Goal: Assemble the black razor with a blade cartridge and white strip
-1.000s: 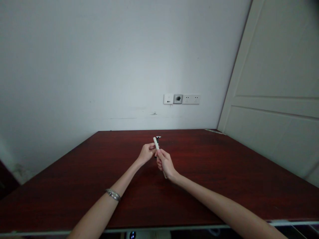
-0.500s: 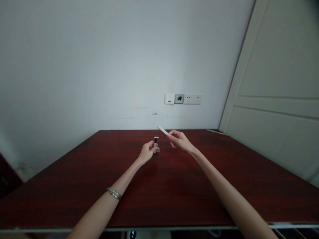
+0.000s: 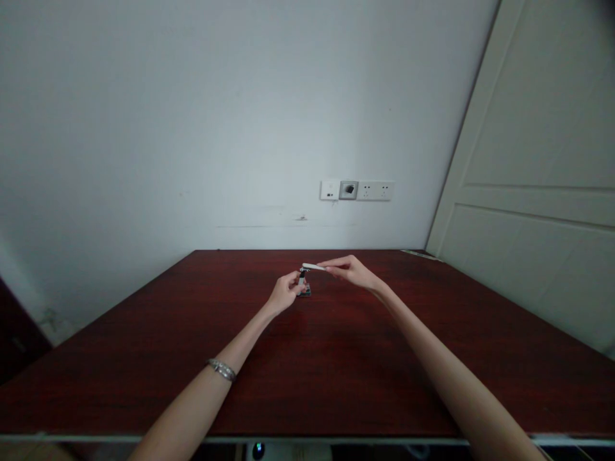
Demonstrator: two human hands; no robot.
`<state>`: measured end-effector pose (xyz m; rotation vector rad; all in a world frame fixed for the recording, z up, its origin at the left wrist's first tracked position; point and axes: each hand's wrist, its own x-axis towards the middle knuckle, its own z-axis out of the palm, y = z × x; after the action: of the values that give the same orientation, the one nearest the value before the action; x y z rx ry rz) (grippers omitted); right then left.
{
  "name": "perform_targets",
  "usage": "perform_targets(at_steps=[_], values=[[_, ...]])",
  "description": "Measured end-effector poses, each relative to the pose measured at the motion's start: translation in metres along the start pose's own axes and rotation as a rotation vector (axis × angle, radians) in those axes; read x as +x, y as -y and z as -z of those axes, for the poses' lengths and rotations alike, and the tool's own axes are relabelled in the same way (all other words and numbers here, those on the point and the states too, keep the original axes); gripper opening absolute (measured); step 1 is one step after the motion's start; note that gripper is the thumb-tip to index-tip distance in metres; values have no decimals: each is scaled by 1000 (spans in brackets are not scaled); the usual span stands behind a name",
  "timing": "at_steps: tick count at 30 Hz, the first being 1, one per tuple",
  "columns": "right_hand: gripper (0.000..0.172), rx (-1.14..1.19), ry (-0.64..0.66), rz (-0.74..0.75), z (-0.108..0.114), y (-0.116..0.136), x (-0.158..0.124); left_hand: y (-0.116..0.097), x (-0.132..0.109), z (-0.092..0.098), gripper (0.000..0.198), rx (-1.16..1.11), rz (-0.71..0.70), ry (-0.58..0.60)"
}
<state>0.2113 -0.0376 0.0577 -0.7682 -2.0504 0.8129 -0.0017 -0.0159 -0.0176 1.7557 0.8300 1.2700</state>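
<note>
Near the back of the dark red table point(image 3: 192, 326) stands a small phone stand point(image 3: 302, 282) with a grey post, black neck, pale bracket on top and dark flat base. My left hand point(image 3: 284, 292) is closed around its post. In my right hand point(image 3: 353, 272) is a slim white slab point(image 3: 313, 266) that looks like a phone seen edge-on, pinched at its right end. The slab lies almost level, its left end at the stand's bracket; whether the two touch is hard to tell. A silver bracelet point(image 3: 221, 369) circles my left wrist area.
Behind the table rises a pale wall point(image 3: 240, 128) with a row of sockets point(image 3: 368, 190). A white panelled door point(image 3: 533, 224) borders the right side. A thin flat strip point(image 3: 420, 255) lies at the table's back right corner.
My right hand has lowered the white slab's left end to the stand's bracket, turning it from slanted to nearly level. My left hand keeps its grip on the post.
</note>
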Motion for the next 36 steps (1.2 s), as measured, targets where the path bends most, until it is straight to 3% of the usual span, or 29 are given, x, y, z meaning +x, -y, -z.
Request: perform_targets(at_steps=[3, 7, 12, 16, 20, 25, 29, 33, 36], values=[[31, -29, 33, -25, 5, 2, 0, 1, 0, 3, 12, 6, -5, 9], [32, -49, -51, 17, 7, 3, 2, 2, -1, 5, 14, 13, 11, 14], [29, -68, 72, 14, 3, 1, 2, 2, -1, 5, 15, 37, 14, 36], [31, -28, -35, 38, 2, -1, 3, 1, -1, 5, 13, 70, 13, 59], [30, -60, 55, 16, 2, -4, 2, 2, -1, 5, 13, 84, 1, 71], [36, -94, 25, 16, 2, -5, 2, 6, 0, 5, 11, 108, -2, 64], [37, -112, 135, -5, 2, -3, 2, 9, 1, 7, 15, 109, -3, 63], [41, -103, 26, 8, 2, -1, 2, 10, 1, 8, 14, 109, 3, 51], [39, -135, 89, 17, 1, 0, 3, 9, 1, 8, 12, 128, -4, 54]])
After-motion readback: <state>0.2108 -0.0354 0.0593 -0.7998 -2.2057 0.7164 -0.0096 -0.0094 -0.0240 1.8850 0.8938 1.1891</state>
